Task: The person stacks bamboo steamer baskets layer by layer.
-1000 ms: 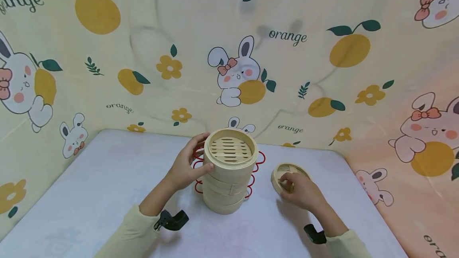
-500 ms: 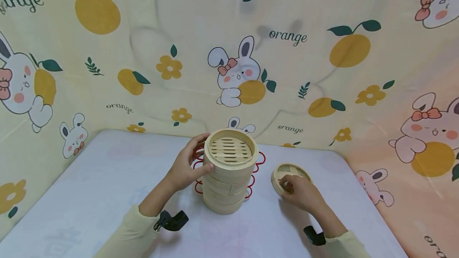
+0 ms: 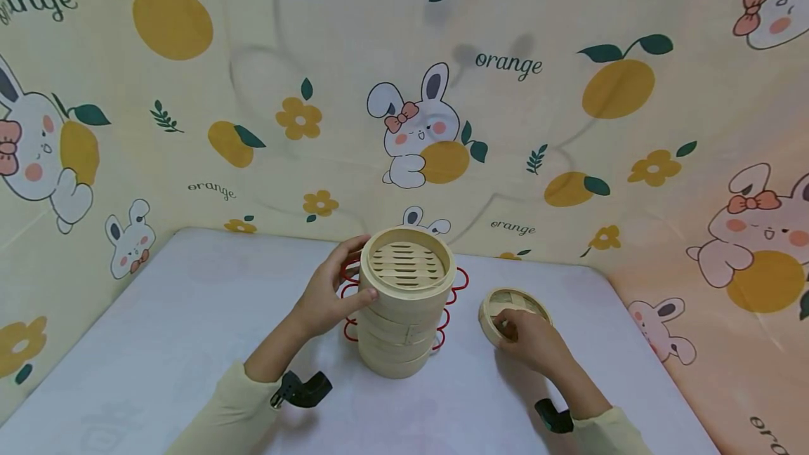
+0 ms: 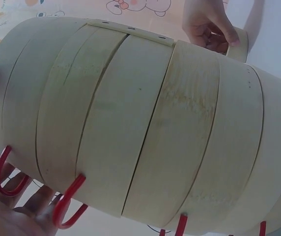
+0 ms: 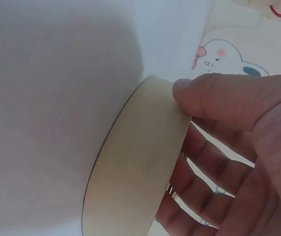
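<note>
A tall stack of round bamboo steamer baskets (image 3: 401, 314) stands upright on the table, a slatted tray showing inside the top one. Red loop handles stick out on both sides. My left hand (image 3: 331, 286) holds the stack near its top, thumb in front and fingers round the far left side; those fingers (image 4: 20, 199) show partly behind the loops in the left wrist view. To the right, a smaller bamboo steamer lid (image 5: 135, 152) lies on the table. My right hand (image 3: 534, 339) grips it, thumb on the rim and fingers curled over its top. Those fingertips are hidden.
The white-covered table (image 3: 208, 300) runs back to a cloth wall (image 3: 354, 34) printed with rabbits and oranges. A similar cloth slopes along the right edge. Black wrist bands (image 3: 303, 390) sit below the hands.
My right hand shifts very slightly on the lid. The left hand and the steamer stack stay in place.
</note>
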`<state>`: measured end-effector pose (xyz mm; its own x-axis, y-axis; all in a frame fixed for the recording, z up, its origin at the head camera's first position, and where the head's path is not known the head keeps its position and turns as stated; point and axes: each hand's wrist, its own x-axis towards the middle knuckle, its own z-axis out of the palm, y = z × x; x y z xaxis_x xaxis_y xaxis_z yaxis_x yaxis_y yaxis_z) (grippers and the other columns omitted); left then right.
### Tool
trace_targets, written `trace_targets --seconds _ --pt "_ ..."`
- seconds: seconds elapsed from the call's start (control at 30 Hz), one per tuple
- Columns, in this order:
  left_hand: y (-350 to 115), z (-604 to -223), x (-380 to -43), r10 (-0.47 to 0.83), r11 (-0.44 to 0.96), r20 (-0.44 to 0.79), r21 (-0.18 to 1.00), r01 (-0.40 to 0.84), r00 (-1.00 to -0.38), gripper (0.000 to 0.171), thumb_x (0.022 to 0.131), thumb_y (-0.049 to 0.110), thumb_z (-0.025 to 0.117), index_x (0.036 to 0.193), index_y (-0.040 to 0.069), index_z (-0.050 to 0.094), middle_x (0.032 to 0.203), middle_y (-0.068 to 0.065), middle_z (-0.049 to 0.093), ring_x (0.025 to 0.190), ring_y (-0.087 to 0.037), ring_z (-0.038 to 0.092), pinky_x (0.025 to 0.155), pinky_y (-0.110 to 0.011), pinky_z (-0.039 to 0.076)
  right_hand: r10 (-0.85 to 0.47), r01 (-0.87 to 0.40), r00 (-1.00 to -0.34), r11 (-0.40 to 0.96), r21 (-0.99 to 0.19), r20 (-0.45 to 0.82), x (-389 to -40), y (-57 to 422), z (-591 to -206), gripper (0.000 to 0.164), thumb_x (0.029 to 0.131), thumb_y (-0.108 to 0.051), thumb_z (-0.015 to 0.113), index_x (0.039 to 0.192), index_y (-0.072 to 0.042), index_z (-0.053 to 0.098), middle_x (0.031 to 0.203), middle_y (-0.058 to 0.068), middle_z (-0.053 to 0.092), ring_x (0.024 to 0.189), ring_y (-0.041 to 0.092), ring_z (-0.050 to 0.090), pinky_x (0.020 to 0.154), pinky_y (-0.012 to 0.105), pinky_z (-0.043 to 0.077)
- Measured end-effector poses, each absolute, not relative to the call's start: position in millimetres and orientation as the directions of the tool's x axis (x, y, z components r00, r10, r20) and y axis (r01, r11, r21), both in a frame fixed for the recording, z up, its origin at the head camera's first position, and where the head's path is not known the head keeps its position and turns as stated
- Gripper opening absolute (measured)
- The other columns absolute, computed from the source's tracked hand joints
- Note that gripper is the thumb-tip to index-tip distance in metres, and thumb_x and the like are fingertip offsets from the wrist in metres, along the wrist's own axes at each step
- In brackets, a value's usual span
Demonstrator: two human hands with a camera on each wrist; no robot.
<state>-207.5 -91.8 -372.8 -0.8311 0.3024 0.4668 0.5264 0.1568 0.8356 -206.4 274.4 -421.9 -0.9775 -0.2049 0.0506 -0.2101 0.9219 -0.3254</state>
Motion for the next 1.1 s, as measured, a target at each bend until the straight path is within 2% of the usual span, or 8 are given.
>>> trace_targets --seconds 0.27,0.43,0.73,1.1 --pt "-92.5 -373.1 -207.5 0.313 0.142 0.475 0.833 0.535 -0.823 0.073 0.084 0.019 0.069 0.146 0.006 0.034 0.148 -0.010 0.042 0.135 -0.030 0.044 0.105 -0.046 0.042 -0.185 -0.187 -0.982 0.929 -0.320 0.036 -206.5 271.8 -422.3 0.024 0.073 -0.005 0.073 0.095 -0.013 0.068 0.067 -0.005 0.056 0.064 0.010 0.048 0.058 0.028 0.040" --pt "-92.0 -372.2 -207.6 0.313 0.148 0.479 0.828 0.541 -0.820 0.075 0.083 0.022 0.070 0.146 0.006 0.034 0.148 -0.010 0.042 0.134 -0.031 0.045 0.104 -0.047 0.044 -0.191 -0.193 -0.981 0.929 -0.316 0.039 -206.6 271.3 -422.0 0.024 0.073 -0.004 0.073 0.094 -0.013 0.068 0.067 -0.004 0.056 0.065 0.011 0.048 0.058 0.028 0.039" --pt "-87.0 -366.7 -208.9 0.295 0.175 0.422 0.858 0.483 -0.857 0.086 0.075 0.040 0.077 0.147 0.019 0.034 0.146 -0.008 0.045 0.129 -0.031 0.049 0.100 -0.050 0.047 -0.200 -0.199 -0.980 0.937 -0.286 0.026 -208.1 271.3 -422.5 0.022 0.072 -0.004 0.074 0.092 -0.012 0.067 0.068 -0.004 0.054 0.065 0.011 0.047 0.059 0.029 0.039" --pt "-83.1 -366.6 -210.0 0.279 0.173 0.374 0.886 0.429 -0.884 0.089 0.072 0.033 0.080 0.147 0.019 0.035 0.140 -0.008 0.050 0.119 -0.029 0.056 0.088 -0.037 0.050 -0.205 -0.210 -0.978 0.949 -0.236 0.044 -209.1 270.7 -421.5 0.018 0.073 -0.006 0.074 0.085 -0.016 0.064 0.065 -0.006 0.051 0.063 0.011 0.045 0.056 0.028 0.036"
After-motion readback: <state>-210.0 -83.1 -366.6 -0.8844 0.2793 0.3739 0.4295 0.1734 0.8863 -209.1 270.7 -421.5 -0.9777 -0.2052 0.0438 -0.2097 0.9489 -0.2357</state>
